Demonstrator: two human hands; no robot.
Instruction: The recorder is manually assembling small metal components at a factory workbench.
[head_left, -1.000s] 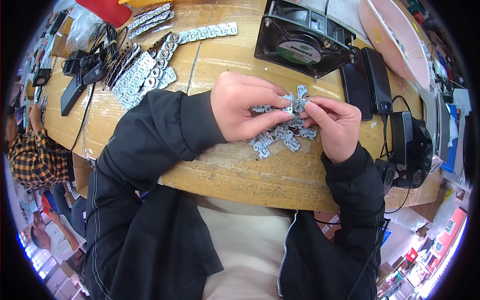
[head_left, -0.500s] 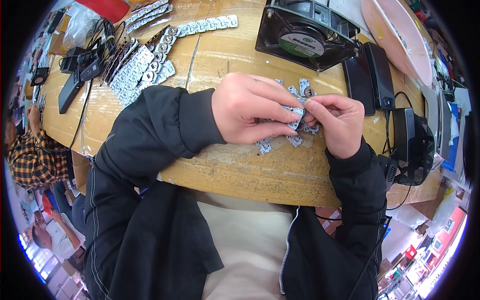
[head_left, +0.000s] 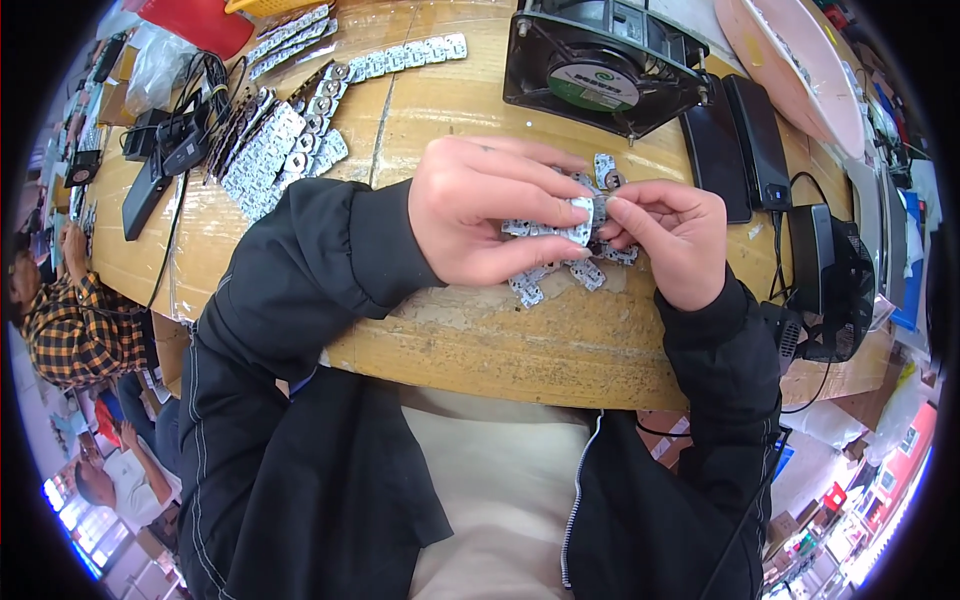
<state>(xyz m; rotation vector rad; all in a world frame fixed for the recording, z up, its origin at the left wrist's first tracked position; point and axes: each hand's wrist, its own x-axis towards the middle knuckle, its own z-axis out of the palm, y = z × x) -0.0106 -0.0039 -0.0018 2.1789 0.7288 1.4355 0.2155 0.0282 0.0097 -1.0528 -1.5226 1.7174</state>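
My left hand [head_left: 490, 215] grips a small white circuit board [head_left: 578, 225] between its thumb and fingers, above the wooden table. At its far right end, the thumb and forefinger of my right hand [head_left: 672, 235] are pinched on the same piece or a grey part beside it; the fingers hide the exact contact. Under and around both hands lie several small loose boards [head_left: 587, 274]. One loose board [head_left: 604, 168] sticks out just beyond the fingertips, next to a round dark part [head_left: 614, 180].
Strips of joined circuit boards [head_left: 262, 160] are piled at the left, with one strip [head_left: 410, 56] farther back. A black fan [head_left: 600, 75] stands beyond my hands. Right of it are a dark phone-like slab [head_left: 715, 150], a power bank [head_left: 757, 145] and a pink basin [head_left: 790, 70]. Cables [head_left: 205, 90] lie left.
The white board between my hands has turned, its broad face now showing more. My left hand has shifted slightly left, and the whole view has moved a little.
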